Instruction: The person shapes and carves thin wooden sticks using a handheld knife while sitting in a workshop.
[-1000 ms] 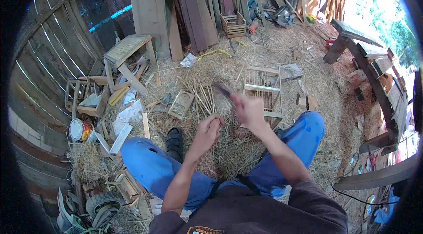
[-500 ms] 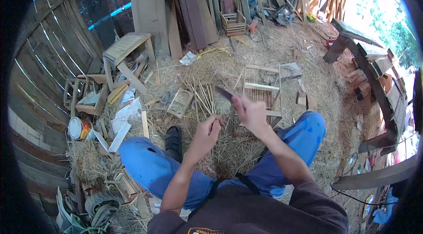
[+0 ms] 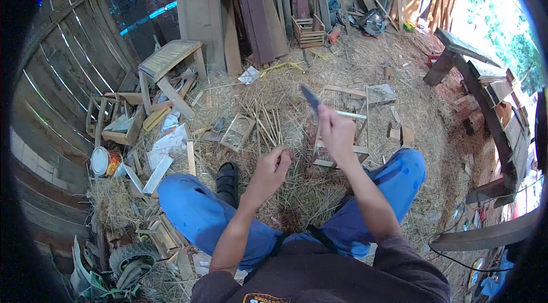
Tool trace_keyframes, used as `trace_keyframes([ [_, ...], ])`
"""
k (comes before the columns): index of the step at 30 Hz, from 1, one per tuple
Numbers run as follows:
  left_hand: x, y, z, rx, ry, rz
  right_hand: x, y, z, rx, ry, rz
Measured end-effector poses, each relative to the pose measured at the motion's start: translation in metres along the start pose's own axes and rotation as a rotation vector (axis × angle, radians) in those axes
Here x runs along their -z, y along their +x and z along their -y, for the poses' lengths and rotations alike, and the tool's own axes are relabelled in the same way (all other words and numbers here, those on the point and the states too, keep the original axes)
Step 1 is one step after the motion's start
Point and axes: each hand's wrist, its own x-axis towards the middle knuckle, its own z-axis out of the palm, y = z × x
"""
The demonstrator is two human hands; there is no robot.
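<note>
My right hand (image 3: pixel 338 136) is wrapped round the handle of a knife (image 3: pixel 310 98), whose dark blade points up and to the left. Lower and to the left, my left hand (image 3: pixel 267 170) is closed, thumb against fingers; whatever it pinches is too small or hidden to make out. Just beyond the left hand, several thin wooden sticks (image 3: pixel 266 126) lie on the straw. A wooden frame with thin bars (image 3: pixel 346 113) rests on the ground behind the right hand, which partly covers it. A small wooden frame (image 3: pixel 237 133) lies left of the sticks.
Straw and shavings cover the ground between my knees. A wooden stool (image 3: pixel 170 58) and a paint can (image 3: pixel 105 162) stand at left. A slatted crate (image 3: pixel 309 31) and a circular saw (image 3: pixel 373 22) are at the back. A heavy wooden bench (image 3: pixel 492 110) runs along the right.
My right hand has shifted slightly right, and the knife blade has swung up to a steeper angle. My left hand stays closed in nearly the same place. The view has shifted slightly.
</note>
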Motion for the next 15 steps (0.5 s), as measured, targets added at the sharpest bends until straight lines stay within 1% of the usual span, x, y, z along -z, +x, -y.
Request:
trace_keyframes([
  [1, 0.001, 0.000, -0.002, 0.017, 0.014, 0.009, 0.006, 0.004, 0.001, -0.104, 0.007, 0.007],
  [2, 0.001, -0.002, -0.006, 0.036, 0.024, 0.021, 0.008, -0.001, 0.008, -0.106, -0.002, 0.029],
  [5, 0.004, -0.005, -0.006, 0.117, 0.049, 0.035, 0.000, -0.034, 0.017, 0.085, -0.033, 0.097],
  [6, 0.007, -0.006, -0.006, 0.148, 0.059, 0.030, -0.002, -0.033, 0.017, 0.051, -0.018, 0.117],
  [9, 0.009, -0.004, -0.003, 0.093, 0.009, 0.027, 0.000, -0.007, 0.006, -0.020, -0.003, -0.007],
  [10, 0.009, -0.004, -0.003, 0.105, 0.018, 0.040, 0.004, 0.003, 0.003, -0.173, 0.057, 0.012],
  [13, 0.004, -0.004, -0.006, 0.142, 0.028, 0.066, -0.008, -0.023, 0.003, 0.092, 0.000, -0.005],
  [14, 0.004, -0.003, -0.004, 0.153, 0.031, 0.061, -0.002, -0.034, 0.007, 0.077, -0.060, 0.220],
  [15, 0.004, -0.002, -0.004, 0.162, 0.035, 0.051, -0.002, -0.032, 0.006, 0.090, -0.045, 0.168],
])
